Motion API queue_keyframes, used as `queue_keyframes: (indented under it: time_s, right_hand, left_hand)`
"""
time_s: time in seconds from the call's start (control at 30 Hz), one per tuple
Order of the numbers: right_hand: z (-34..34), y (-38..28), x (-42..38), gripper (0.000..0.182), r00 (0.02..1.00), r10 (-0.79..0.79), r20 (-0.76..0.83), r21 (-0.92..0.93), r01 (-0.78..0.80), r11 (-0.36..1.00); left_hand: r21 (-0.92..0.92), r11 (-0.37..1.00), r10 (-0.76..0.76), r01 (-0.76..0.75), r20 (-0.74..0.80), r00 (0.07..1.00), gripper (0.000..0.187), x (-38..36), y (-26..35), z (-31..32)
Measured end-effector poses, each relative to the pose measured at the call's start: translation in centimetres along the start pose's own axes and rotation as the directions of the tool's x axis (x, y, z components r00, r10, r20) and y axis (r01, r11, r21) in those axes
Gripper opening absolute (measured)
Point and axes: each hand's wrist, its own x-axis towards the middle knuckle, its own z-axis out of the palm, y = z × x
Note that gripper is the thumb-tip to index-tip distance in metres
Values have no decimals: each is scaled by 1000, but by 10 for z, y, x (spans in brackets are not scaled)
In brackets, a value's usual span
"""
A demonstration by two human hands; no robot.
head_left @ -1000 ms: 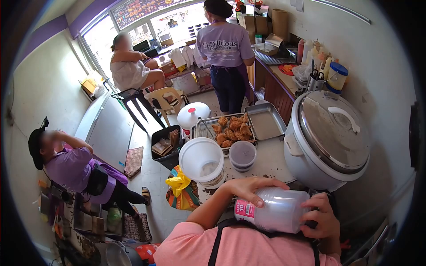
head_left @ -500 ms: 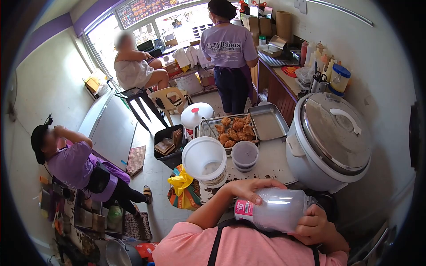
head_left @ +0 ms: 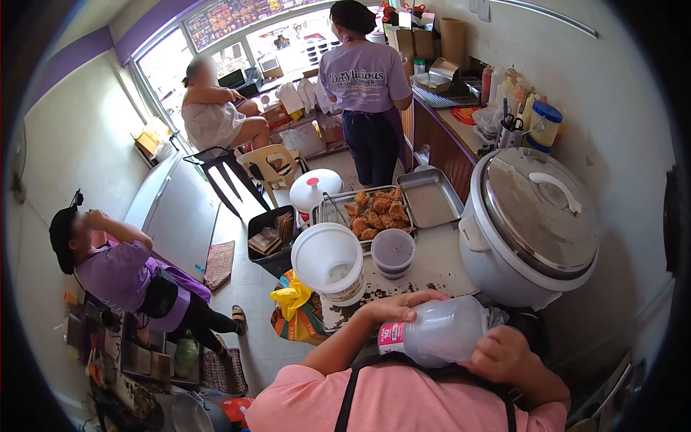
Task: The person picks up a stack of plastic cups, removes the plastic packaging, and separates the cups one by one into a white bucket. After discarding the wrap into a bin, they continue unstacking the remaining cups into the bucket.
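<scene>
- The desk (head_left: 439, 268) spreads out beyond my forearms, its white top flaking at the edges.
- A person in a light purple shirt (head_left: 365, 86) stands past it, back to me; another in purple (head_left: 115, 272) stands at my left, hands raised near the face, and a third in a white top (head_left: 211, 119) sits by the window.
- The big rice cooker (head_left: 484, 245) sits at the desk's right side, its lid (head_left: 520, 216) down.
- A rimmed metal tray (head_left: 430, 205) lies beyond it to the left, next to a tray of fried chicken (head_left: 374, 213) with tongs (head_left: 332, 207) at its left end.
- The white pail (head_left: 327, 263) stands upright at the near left, just beside a smaller stack of round tubs (head_left: 394, 252).
- The stack of clear plastic containers (head_left: 443, 333) lies sideways in front of my chest, in clear wrap.
- My left grip (head_left: 396, 309) is clamped on the stack's left part, thumb over the top near the label.
- My right grip (head_left: 500, 353) is curled against its right end, by the crinkled wrap; I cannot tell whether the fingers pinch anything.
- The pink label (head_left: 391, 337) faces up at the left end.
</scene>
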Motion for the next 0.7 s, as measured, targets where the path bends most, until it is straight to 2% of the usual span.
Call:
queue_keyframes:
  time_s: [0.1,0.2,0.4,0.5,0.7]
  right_hand:
    - [4,2,0,30,979,200,37,121,-203,972]
    - [7,3,4,32,964,265,39,219,-267,939]
    - [6,2,6,24,972,206,114,314,-232,921]
    - [5,5,5,22,968,200,153,417,-247,875]
    - [4,5,5,21,949,252,191,530,-316,787]
  left_hand:
    - [15,999,-44,44,-27,999,105,2,-3,-1]
    - [52,996,-76,76,-7,997,104,1,0,1]
    - [29,998,-56,55,12,998,98,-3,-1,2]
    - [43,998,-56,56,-4,998,96,-5,1,5]
    - [50,998,-35,36,-19,999,100,-5,0,7]
